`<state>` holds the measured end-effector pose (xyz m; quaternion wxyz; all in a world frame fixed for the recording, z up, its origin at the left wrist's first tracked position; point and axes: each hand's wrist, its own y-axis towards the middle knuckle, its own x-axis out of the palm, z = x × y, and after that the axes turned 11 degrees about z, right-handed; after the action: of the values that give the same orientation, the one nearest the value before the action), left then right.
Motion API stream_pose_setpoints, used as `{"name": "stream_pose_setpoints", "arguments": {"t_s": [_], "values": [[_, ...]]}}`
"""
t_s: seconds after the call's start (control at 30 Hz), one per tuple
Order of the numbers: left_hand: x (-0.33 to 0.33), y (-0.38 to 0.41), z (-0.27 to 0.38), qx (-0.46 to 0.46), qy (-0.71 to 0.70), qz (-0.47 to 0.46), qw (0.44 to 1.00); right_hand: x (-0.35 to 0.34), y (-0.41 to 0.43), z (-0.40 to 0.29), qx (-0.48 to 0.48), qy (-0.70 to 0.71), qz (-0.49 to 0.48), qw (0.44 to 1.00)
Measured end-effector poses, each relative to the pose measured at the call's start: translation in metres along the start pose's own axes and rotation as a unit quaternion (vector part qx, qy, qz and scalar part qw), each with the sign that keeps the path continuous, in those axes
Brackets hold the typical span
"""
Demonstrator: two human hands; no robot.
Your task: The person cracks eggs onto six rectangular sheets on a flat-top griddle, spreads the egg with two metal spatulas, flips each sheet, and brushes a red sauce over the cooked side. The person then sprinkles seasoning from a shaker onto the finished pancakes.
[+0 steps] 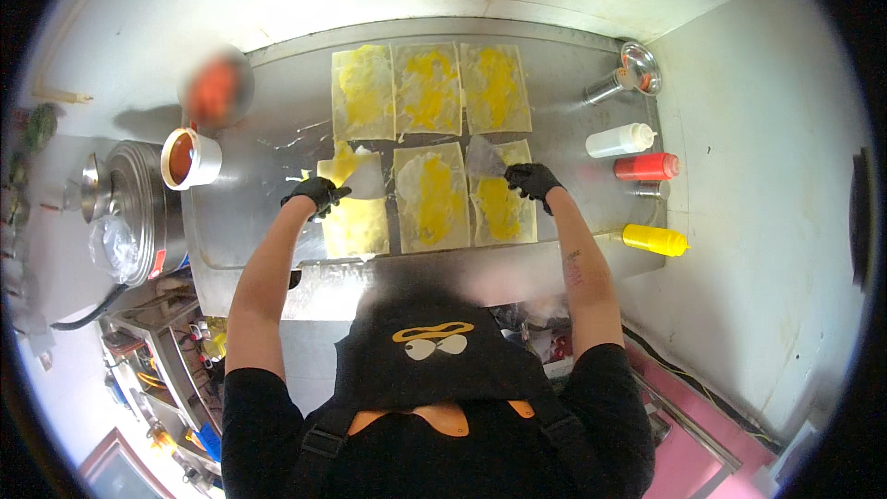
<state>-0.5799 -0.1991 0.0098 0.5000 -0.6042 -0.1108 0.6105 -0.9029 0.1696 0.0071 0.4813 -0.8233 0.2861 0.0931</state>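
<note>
My left hand (315, 197), in a black glove, grips a flat metal scraper (364, 179) whose blade lies over the front-left dough sheet (355, 225). My right hand (532, 184), gloved alike, holds a second scraper (485, 158) at the upper part of the front-right sheet (502, 211). Between them a front-middle sheet (431, 197) lies flat. Another row of sheets, left (363, 92), middle (427, 89) and right (496, 89), lies behind on the steel griddle (277, 173). All the sheets are thin, pale and rectangular, with yellow egg spread on them. The handles are mostly hidden in my hands.
A white tub of reddish sauce (208, 161) and a blurred bowl of red food (216, 86) stand left. Along the right edge are a metal shaker (606, 89), a metal dish (642, 68), and white (617, 141), red (644, 167) and yellow (653, 240) squeeze bottles.
</note>
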Motion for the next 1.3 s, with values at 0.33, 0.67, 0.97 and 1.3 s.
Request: {"name": "stream_pose_setpoints", "arguments": {"t_s": [0.33, 0.67, 0.97, 1.3], "values": [[0.024, 0.039, 0.052, 0.055, 0.020, -0.107, 0.992, 0.025, 0.049, -0.005, -0.025, -0.053, -0.205, 0.977], [0.013, 0.055, 0.021, 0.049, 0.044, -0.074, 0.995, 0.015, 0.045, -0.014, 0.009, -0.046, -0.198, 0.979], [0.035, 0.078, 0.003, 0.040, -0.050, -0.042, 0.997, 0.025, 0.039, -0.009, 0.006, -0.042, -0.181, 0.983], [0.025, 0.055, 0.039, 0.039, -0.041, -0.029, 0.998, 0.021, 0.039, -0.012, 0.002, -0.082, -0.185, 0.979]]}}
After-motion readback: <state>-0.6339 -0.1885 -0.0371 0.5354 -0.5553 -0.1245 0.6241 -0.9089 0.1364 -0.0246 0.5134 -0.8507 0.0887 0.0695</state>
